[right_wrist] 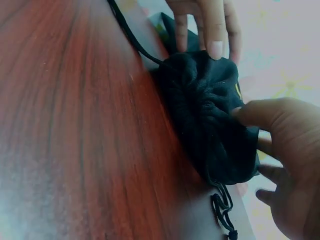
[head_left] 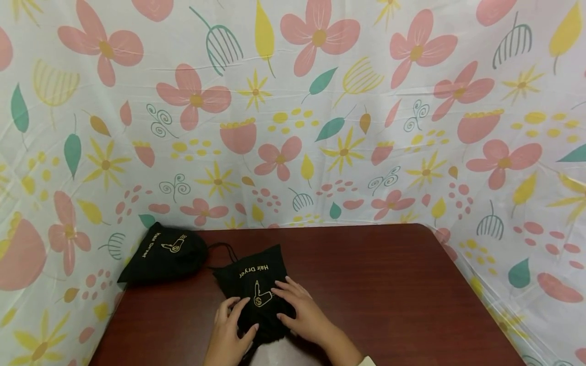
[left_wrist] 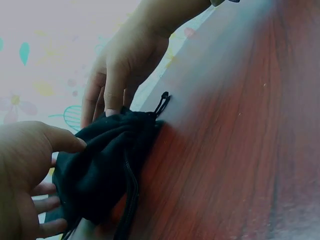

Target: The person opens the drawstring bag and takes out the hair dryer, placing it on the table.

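Observation:
In the head view, a black drawstring pouch (head_left: 254,277) printed "Hair Dryer" lies near the table's left-centre. My left hand (head_left: 229,328) touches its near left side with spread, bent fingers. On the right side rests my right hand (head_left: 302,310), its fingertips on the fabric. The gathered mouth of the pouch (right_wrist: 200,112) faces the right wrist camera and is drawn closed. A black cord (left_wrist: 131,192) hangs from it in the left wrist view. What the pouch contains is hidden.
Another black "Hair Dryer" pouch (head_left: 169,259) lies at the table's back left corner, its cord (head_left: 224,247) reaching toward the first. A whitish patch (head_left: 286,353) shows at the bottom edge. The brown wooden table (head_left: 389,284) meets a flowered curtain (head_left: 320,127) on several sides.

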A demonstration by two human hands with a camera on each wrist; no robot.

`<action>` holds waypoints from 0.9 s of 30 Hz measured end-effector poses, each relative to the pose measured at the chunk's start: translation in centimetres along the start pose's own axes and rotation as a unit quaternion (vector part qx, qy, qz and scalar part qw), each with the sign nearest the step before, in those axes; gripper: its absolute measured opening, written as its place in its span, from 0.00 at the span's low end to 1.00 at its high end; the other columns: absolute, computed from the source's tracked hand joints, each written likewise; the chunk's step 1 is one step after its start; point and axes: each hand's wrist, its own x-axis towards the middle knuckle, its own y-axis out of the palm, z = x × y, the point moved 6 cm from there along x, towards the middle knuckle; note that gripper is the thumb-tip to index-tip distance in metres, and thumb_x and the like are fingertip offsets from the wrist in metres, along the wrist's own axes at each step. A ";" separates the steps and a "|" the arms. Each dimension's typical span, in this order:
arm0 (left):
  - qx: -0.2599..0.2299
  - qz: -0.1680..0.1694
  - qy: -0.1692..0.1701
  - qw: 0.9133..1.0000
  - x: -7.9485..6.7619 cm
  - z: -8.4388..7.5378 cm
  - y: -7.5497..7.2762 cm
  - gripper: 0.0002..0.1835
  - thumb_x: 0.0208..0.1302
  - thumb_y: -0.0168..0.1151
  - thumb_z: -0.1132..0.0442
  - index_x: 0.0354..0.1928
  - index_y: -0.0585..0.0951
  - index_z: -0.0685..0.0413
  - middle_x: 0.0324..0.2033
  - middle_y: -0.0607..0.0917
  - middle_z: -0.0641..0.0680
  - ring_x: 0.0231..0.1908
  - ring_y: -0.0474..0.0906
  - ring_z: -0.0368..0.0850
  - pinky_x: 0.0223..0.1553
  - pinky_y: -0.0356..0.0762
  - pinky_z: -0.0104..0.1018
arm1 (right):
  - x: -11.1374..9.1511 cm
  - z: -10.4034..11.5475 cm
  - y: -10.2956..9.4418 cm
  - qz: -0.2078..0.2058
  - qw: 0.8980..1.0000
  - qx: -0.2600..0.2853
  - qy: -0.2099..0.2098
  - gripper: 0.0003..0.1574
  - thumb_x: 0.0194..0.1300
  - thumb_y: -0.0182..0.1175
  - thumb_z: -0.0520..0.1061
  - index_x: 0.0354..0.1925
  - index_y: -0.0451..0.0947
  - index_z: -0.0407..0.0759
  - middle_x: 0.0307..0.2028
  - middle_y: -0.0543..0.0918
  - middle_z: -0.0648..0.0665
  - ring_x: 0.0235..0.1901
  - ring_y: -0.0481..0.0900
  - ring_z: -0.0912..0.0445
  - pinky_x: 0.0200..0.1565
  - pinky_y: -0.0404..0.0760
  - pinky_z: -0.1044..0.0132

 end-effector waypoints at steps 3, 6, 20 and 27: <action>-0.001 0.009 -0.004 1.000 -0.4 0.2 0.0 0.36 0.49 0.75 0.51 0.63 0.74 0.45 0.58 0.71 0.57 0.53 0.72 0.54 0.47 0.76 0.51 | -0.3 0.4 -0.1 0.012 1.000 0.001 -0.015 0.37 0.65 0.62 0.55 0.70 0.63 0.60 0.72 0.61 0.55 0.75 0.53 0.47 0.64 0.68 0.41; -0.003 0.028 0.000 1.000 -0.6 0.2 0.1 0.39 0.49 0.76 0.52 0.65 0.72 0.46 0.60 0.69 0.59 0.51 0.75 0.54 0.43 0.78 0.49 | -0.6 0.7 -0.1 0.021 1.000 0.007 -0.021 0.39 0.65 0.62 0.56 0.71 0.61 0.60 0.73 0.60 0.54 0.75 0.54 0.47 0.63 0.70 0.43; -0.032 0.124 0.003 0.992 -0.5 0.4 0.7 0.39 0.55 0.71 0.50 0.68 0.67 0.47 0.68 0.61 0.64 0.52 0.78 0.59 0.36 0.78 0.42 | -1.3 0.7 0.4 0.089 0.996 0.022 0.004 0.47 0.62 0.65 0.57 0.74 0.54 0.62 0.77 0.49 0.52 0.74 0.53 0.44 0.58 0.76 0.47; -0.028 0.118 0.008 0.993 0.0 0.1 0.9 0.37 0.56 0.70 0.50 0.67 0.68 0.48 0.68 0.62 0.63 0.57 0.75 0.62 0.41 0.80 0.46 | -1.5 0.2 0.3 0.091 0.996 0.012 0.009 0.51 0.61 0.66 0.54 0.75 0.51 0.63 0.77 0.46 0.52 0.74 0.53 0.43 0.56 0.77 0.50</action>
